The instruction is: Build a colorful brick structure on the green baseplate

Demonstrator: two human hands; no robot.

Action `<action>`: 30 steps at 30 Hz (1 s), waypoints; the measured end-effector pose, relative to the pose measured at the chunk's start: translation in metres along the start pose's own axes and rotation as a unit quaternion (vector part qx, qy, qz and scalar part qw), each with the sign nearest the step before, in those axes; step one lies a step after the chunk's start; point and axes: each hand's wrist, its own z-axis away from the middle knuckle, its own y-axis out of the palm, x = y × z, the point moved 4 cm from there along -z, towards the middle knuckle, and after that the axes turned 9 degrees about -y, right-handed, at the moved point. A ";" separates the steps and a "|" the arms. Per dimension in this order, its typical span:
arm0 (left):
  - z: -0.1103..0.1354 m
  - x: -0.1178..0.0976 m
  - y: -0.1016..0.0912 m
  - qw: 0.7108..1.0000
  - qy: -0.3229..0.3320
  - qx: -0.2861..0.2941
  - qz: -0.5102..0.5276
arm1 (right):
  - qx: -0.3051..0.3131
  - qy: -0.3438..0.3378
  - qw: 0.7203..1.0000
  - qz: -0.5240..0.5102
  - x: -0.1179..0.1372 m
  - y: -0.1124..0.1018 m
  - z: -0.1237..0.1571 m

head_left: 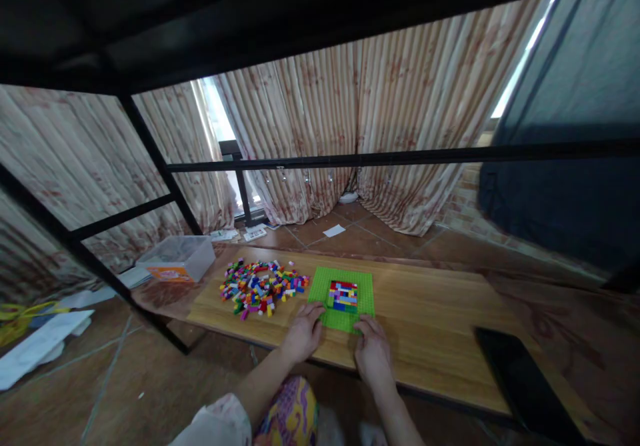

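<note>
A square green studded baseplate (341, 274) lies on the wooden tabletop in front of me. Colourful toy bricks (343, 295) form a compact block in its middle, with red, blue, yellow and lilac pieces packed side by side. My left hand (303, 334) grips the plate near its front left corner, fingers bent over the edge. At the front right corner, my right hand (373, 349) has its fingers curled on the plate in the same way. The thumbs are partly hidden. Left of the plate spreads a heap of loose toy bricks (263, 286) in many colours.
A clear plastic box (177, 259) with an orange label stands at the table's left end. A black phone-like slab (525, 379) lies at the right. Black metal bars (400, 159) frame the table's back and left, under a dark panel overhead. Curtains (310, 113) hang behind.
</note>
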 end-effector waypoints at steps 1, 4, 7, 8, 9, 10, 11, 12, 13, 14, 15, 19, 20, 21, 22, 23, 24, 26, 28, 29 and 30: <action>0.003 0.000 -0.001 1.000 -0.002 -0.004 0.000 | 0.002 -0.007 1.000 -0.004 0.001 -0.001 0.002; 0.008 -0.001 -0.002 1.000 -0.010 -0.012 -0.001 | 0.008 -0.019 1.000 -0.011 0.001 -0.001 0.005; 0.009 -0.002 -0.003 1.000 -0.017 -0.014 -0.001 | 0.015 -0.025 0.999 -0.015 0.001 0.000 0.004; 0.009 -0.003 -0.002 1.000 -0.018 -0.013 -0.002 | 0.019 -0.027 0.999 -0.016 0.001 0.001 0.004; 0.009 -0.002 -0.002 1.000 -0.020 -0.012 -0.003 | 0.022 -0.027 0.999 -0.017 0.001 0.002 0.005; 0.009 -0.002 -0.001 1.000 -0.022 -0.011 -0.004 | 0.025 -0.027 0.999 -0.019 0.000 0.003 0.005; 0.009 -0.002 -0.001 1.000 -0.023 -0.009 -0.006 | 0.028 -0.027 0.999 -0.020 0.000 0.004 0.006; 0.010 -0.002 0.000 1.000 -0.024 -0.008 -0.007 | 0.030 -0.027 0.999 -0.020 -0.001 0.005 0.006; 0.010 -0.001 0.000 1.000 -0.024 -0.006 -0.008 | 0.032 -0.027 0.999 -0.016 -0.002 0.006 0.007; 0.010 -0.001 0.000 1.000 -0.024 -0.003 -0.008 | 0.034 -0.029 0.999 -0.009 -0.003 0.007 0.008; 0.011 -0.002 0.000 1.000 -0.023 0.000 -0.009 | 0.036 -0.034 0.999 0.000 -0.003 0.007 0.010; 0.011 -0.004 0.000 0.999 -0.028 0.018 -0.010 | 0.046 -0.058 0.997 0.023 -0.005 0.007 0.014; 0.011 -0.005 -0.001 0.999 -0.031 0.022 -0.010 | 0.049 -0.063 0.996 0.024 -0.005 0.007 0.015; 0.011 -0.006 -0.001 0.999 -0.034 0.025 -0.009 | 0.052 -0.067 0.996 0.023 -0.005 0.006 0.016; 0.012 -0.006 -0.001 0.999 -0.038 0.028 -0.008 | 0.054 -0.070 0.996 0.021 -0.006 0.006 0.016; 0.012 -0.007 -0.001 0.999 -0.041 0.031 -0.008 | 0.057 -0.071 0.996 0.017 -0.006 0.005 0.017; 0.012 -0.007 -0.001 0.998 -0.045 0.033 -0.008 | 0.058 -0.068 0.996 0.013 -0.007 0.005 0.017; 0.012 -0.008 -0.001 0.998 -0.052 0.035 -0.011 | 0.062 -0.060 0.996 0.001 -0.010 0.005 0.018; 0.013 -0.008 -0.001 0.998 -0.054 0.035 -0.016 | 0.064 -0.047 0.997 -0.007 -0.013 0.006 0.017; 0.013 -0.007 -0.001 0.998 -0.053 0.034 -0.018 | 0.065 -0.040 0.997 -0.010 -0.014 0.006 0.017; 0.013 -0.007 -0.001 0.998 -0.051 0.033 -0.019 | 0.065 -0.034 0.997 -0.011 -0.016 0.006 0.017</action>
